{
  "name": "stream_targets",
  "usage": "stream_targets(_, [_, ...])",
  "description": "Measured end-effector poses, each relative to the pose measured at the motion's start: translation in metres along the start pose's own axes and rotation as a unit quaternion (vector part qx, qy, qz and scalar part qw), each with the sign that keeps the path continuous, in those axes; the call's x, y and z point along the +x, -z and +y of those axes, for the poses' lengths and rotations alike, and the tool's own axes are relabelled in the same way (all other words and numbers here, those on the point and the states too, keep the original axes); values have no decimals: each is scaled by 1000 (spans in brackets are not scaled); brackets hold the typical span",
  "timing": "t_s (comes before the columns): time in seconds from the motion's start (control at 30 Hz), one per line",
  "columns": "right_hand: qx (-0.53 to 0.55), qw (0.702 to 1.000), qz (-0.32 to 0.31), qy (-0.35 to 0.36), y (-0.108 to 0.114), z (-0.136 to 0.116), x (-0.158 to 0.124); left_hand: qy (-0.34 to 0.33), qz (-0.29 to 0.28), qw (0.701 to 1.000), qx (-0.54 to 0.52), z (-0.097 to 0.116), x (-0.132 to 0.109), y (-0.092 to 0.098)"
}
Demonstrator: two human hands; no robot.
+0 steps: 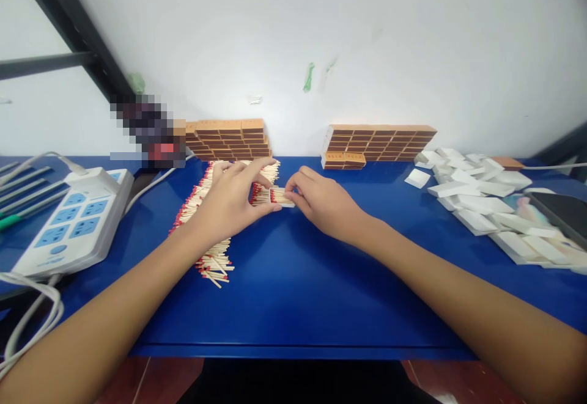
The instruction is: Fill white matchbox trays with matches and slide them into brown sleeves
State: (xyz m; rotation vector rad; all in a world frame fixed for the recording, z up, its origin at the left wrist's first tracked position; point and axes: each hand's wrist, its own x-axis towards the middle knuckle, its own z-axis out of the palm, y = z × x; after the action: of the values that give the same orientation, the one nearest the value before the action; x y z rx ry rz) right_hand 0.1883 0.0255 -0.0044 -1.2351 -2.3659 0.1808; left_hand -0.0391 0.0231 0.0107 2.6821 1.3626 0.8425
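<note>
A small white matchbox tray (288,205) with red-headed matches lies between my hands, above the blue table. My left hand (229,199) curls around the tray's left end, its thumb along the near side. A bunch of matches (259,195) shows between its thumb and fingers. My right hand (323,199) is closed at the tray's right end, its fingertips pinched at the match ends. Whether those fingertips grip the tray wall or only matches is hard to see. A large spread of loose matches (215,263) lies under and beside my left hand.
Brown matchboxes are stacked by the wall at left (229,141) and right (380,141). Several white trays (479,203) are heaped at the right, near a dark phone (562,214). A white power strip (98,233) with cables stands at the left. The blue table (293,294) extends toward me.
</note>
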Motion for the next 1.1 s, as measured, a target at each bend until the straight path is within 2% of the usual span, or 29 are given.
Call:
stream_targets(0.1, [14,1000,12,13,-1,-2,0,0,3,1000,-1,1,0,-1])
stream_targets(0.23, [41,995,84,19,-1,0,0,23,16,1000,11,-1,2,5])
stream_targets(0.3, [51,994,94,30,-4,1,0,42,38,998,25,-2,3,9])
stream_targets(0.47, [71,994,-28,81,-21,-3,-2,81,57,994,43,-3,5,15])
stream_targets(0.53, [69,993,-50,76,-26,-5,-2,86,50,994,48,-2,5,15])
stream_targets(0.83, [59,994,-83,47,-24,-11,2,85,33,995,46,1,4,14])
stream_targets(1.1, [67,994,-67,53,-28,-18,4,89,42,994,48,0,5,14])
